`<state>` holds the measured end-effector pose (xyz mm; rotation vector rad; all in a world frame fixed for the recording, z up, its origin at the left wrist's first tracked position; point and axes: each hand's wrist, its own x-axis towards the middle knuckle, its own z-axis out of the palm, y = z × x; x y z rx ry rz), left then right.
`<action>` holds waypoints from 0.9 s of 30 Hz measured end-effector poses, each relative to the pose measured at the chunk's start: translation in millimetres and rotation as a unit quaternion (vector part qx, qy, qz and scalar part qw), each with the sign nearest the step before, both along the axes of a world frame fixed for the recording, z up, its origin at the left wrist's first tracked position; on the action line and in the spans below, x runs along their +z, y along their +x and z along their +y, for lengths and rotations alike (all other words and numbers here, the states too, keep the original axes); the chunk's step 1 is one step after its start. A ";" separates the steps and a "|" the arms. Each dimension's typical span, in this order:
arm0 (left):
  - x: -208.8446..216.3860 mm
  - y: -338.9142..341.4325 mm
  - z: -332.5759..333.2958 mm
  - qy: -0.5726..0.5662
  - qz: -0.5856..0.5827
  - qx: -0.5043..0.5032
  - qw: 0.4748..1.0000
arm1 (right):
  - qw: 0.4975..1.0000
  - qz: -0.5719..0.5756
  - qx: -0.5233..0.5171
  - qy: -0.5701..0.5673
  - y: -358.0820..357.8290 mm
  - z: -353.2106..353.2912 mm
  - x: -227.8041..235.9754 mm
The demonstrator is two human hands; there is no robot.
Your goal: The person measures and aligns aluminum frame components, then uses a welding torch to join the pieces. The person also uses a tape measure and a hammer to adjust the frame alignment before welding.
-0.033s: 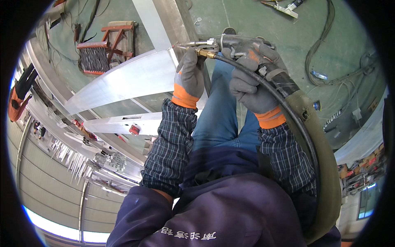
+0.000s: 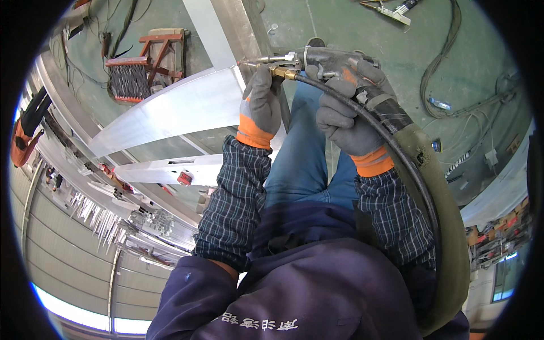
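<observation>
My right hand, in a grey and orange glove, is wrapped round the handle of a black welding gun. The gun's slim metal nozzle points left to the corner of a silvery metal panel. Just below the nozzle, my left hand, gloved alike, is closed at the brass fitting on the end of a black hose; its fingers partly cover the tip there. This hose passes over my right hand and down beside a thick olive-green cable sleeve.
A metal beam rises behind the panel's corner. A reddish-brown stand is at the far left. Cables and a bottle lie on the green floor at right. Another person stands at far left.
</observation>
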<state>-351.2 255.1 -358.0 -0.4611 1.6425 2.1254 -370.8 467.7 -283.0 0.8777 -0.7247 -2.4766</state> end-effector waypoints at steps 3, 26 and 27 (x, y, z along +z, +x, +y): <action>3.3 -2.3 2.9 0.044 -0.033 0.037 0.998 | 1.000 0.005 0.012 0.016 -2.1 0.6 0.6; 1.2 0.4 -1.2 0.017 -0.046 0.037 0.998 | 1.000 -0.015 0.011 -0.003 1.2 0.6 -1.6; 0.2 2.2 -1.6 0.017 -0.051 0.039 0.998 | 1.000 -0.009 0.005 -0.003 1.6 0.2 -2.1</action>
